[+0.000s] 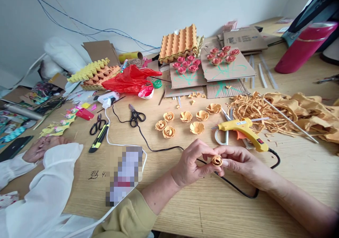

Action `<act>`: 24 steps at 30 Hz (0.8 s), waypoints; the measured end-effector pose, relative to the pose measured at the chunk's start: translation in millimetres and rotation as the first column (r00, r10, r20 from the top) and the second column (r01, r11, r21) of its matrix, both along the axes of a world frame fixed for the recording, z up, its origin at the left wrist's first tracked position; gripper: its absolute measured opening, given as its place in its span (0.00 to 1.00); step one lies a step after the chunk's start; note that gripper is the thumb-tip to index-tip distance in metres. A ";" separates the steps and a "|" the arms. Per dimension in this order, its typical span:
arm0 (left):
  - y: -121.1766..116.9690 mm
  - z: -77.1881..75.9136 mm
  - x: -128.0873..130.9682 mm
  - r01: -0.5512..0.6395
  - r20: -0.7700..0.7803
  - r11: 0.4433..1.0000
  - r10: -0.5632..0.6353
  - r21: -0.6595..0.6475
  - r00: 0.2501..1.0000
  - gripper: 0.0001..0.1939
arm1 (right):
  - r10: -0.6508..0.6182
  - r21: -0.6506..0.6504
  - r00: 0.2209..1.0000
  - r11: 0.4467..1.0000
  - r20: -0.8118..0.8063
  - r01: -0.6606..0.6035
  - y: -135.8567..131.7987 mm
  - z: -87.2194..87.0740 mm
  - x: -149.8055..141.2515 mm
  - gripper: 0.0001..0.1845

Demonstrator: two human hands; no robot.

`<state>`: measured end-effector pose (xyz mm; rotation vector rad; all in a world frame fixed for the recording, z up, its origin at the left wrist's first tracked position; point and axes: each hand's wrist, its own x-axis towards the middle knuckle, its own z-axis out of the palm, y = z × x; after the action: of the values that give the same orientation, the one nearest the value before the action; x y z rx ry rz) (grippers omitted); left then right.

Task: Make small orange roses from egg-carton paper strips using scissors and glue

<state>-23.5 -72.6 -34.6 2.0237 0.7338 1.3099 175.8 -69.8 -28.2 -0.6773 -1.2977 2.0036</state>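
Note:
Between both hands is a small rolled tan egg-carton rosebud [217,160], its spiral end facing me. My left hand [192,160] pinches it from the left with thumb and fingers. From the other side, the thumb and fingertips of my right hand [242,164] press on it. Just beyond lie several tan egg-carton flowers [197,128] on the wooden table [169,206]; some have rolled centres and others are open cups. A yellow glue gun [242,126] rests on its side past my right hand, its black cord running beneath both hands.
Tan carton scraps [291,114] are heaped at the right, near a pink bottle [304,49]. Cardboard panels [225,70] carry red flowers. Scissors [136,117], a cutter knife [99,138] and a red plastic bag [129,79] lie leftward. A co-worker's white sleeve [58,174] rests at left.

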 end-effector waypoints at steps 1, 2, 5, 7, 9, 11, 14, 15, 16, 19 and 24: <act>0.0 0.6 0.2 0.001 0.010 1.000 -0.001 -0.008 1.000 0.16 | -0.005 -0.007 1.000 1.000 -0.002 0.005 -0.4 0.1 -0.8 0.12; 0.0 1.3 0.4 0.006 0.018 1.000 -0.006 -0.014 1.000 0.16 | -0.008 -0.013 1.000 1.000 -0.004 0.008 -0.7 0.2 -1.4 0.12; -0.5 3.1 0.6 0.027 0.024 0.999 -0.026 -0.024 0.999 0.15 | -0.003 -0.033 1.000 0.999 -0.013 0.002 -1.6 -0.7 -1.5 0.12; -0.9 3.8 0.5 0.036 0.015 0.998 -0.035 -0.045 0.999 0.15 | 0.006 -0.043 1.000 0.999 -0.020 -0.007 -1.9 -1.6 -0.5 0.12; -1.0 4.2 0.1 0.051 0.006 0.995 -0.050 -0.080 0.999 0.16 | 0.020 -0.049 1.000 0.999 -0.020 -0.021 -1.8 -2.4 0.8 0.12; -0.7 4.3 -0.2 0.068 0.011 0.992 -0.067 -0.107 0.998 0.17 | 0.033 -0.046 0.999 0.998 -0.018 -0.034 -1.5 -3.1 1.6 0.12; 0.2 4.4 -0.3 0.080 0.028 0.989 -0.077 -0.122 0.997 0.16 | 0.031 -0.026 0.999 0.999 -0.021 -0.032 -1.3 -3.9 0.8 0.11; 0.5 4.4 -0.2 0.077 0.035 0.989 -0.073 -0.125 0.997 0.15 | 0.023 -0.022 1.000 0.999 -0.017 -0.023 -1.5 -4.1 -0.1 0.11; 0.8 4.5 0.0 0.070 0.043 0.989 -0.065 -0.128 0.997 0.15 | 0.009 -0.023 1.000 1.000 -0.011 -0.009 -1.7 -4.2 -1.1 0.12; 1.3 4.7 0.8 0.031 0.062 0.990 -0.023 -0.137 0.998 0.16 | -0.035 -0.045 0.999 0.998 0.005 0.035 -2.8 -4.1 -4.2 0.14; 0.7 4.9 1.2 0.038 0.040 0.993 -0.034 -0.110 0.999 0.17 | -0.022 -0.046 0.999 0.999 -0.023 0.021 -3.9 -3.9 -4.5 0.13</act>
<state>-22.3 -71.9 -29.6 1.9097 0.7332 1.2563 171.3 -73.7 -32.1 -0.6848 -1.2291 2.0232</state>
